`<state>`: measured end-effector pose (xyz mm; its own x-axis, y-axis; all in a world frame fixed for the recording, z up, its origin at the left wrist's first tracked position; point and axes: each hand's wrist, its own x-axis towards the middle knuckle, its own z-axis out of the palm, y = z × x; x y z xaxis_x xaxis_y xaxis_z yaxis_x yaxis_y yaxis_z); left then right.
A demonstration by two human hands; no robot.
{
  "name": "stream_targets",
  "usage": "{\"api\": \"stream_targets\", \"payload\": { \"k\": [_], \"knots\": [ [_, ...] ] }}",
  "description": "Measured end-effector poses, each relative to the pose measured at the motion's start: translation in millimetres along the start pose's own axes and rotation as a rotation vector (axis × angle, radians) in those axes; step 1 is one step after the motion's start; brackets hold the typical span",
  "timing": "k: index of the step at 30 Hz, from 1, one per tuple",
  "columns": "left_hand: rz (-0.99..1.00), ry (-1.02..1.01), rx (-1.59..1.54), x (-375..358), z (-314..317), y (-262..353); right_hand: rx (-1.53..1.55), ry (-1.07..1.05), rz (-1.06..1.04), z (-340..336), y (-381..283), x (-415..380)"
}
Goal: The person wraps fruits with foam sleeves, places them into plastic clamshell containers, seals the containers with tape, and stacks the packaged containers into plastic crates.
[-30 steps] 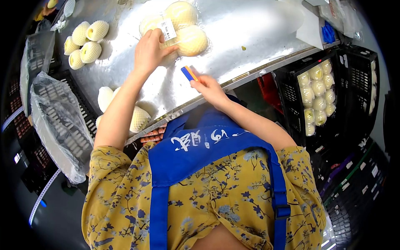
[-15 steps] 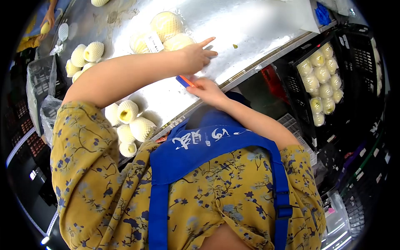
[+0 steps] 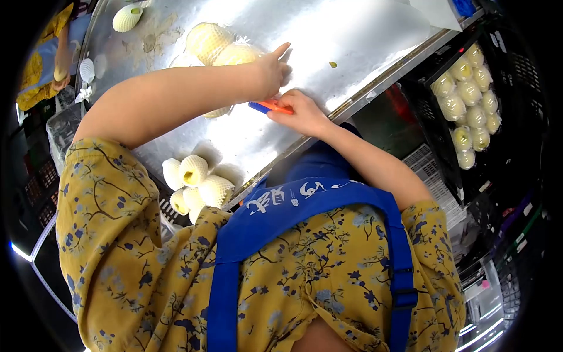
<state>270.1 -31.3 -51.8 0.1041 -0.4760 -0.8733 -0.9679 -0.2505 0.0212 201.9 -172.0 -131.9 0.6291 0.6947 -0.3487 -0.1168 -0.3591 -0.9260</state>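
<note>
My left hand [image 3: 271,75] reaches across the metal table with its index finger stretched out and the other fingers partly bent; nothing shows in it. Beside and partly behind that hand and forearm lies a pack of fruits in foam nets [image 3: 210,42], under clear wrap. My right hand [image 3: 302,114], near the table's front edge, is closed on the orange end of a small orange-and-blue tool [image 3: 271,107]. Its blue part points left, just below my left wrist. My left forearm covers part of the pack.
Several foam-netted fruits [image 3: 202,183] sit at the table's near left edge; another netted fruit [image 3: 126,19] lies far left. A black crate of wrapped fruits [image 3: 469,92] stands to the right of the metal table [image 3: 352,35]. Another person's hand [image 3: 61,79] shows at upper left.
My view has shifted, so the crate appears farther right. My left index finger now points more upward. The orange-and-blue tool has turned flatter in my right hand and shows more orange.
</note>
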Motion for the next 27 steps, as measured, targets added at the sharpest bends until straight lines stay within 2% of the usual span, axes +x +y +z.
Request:
{"api": "stream_targets", "payload": {
  "k": [3,6,12,16,22,25,27],
  "knots": [
    [-0.034,-0.014,0.051,4.0,8.6,11.9,-0.009,-0.017,-0.004,1.4,-4.4,-1.5],
    [0.032,-0.112,-0.015,3.4,3.8,12.5,-0.006,0.008,-0.032,8.1,-0.7,-3.6],
    [0.030,-0.013,-0.109,-13.4,11.9,-7.3,0.078,0.069,-0.131,2.8,-2.9,-5.7],
    [0.054,0.186,-0.400,-70.4,-5.0,-37.5,0.112,-0.005,-0.242,-39.5,-33.2,0.7],
    [0.052,0.685,-0.849,-118.1,18.3,-23.6,0.106,-0.269,-0.319,-73.5,-68.3,17.7],
    [0.016,0.746,-0.945,-125.1,26.7,-18.7,0.161,-0.356,-0.326,-84.3,-69.5,32.7],
    [-0.016,0.794,-0.985,-135.0,30.5,6.0,0.157,-0.448,-0.323,-73.5,-73.0,25.0]
  ]
}}
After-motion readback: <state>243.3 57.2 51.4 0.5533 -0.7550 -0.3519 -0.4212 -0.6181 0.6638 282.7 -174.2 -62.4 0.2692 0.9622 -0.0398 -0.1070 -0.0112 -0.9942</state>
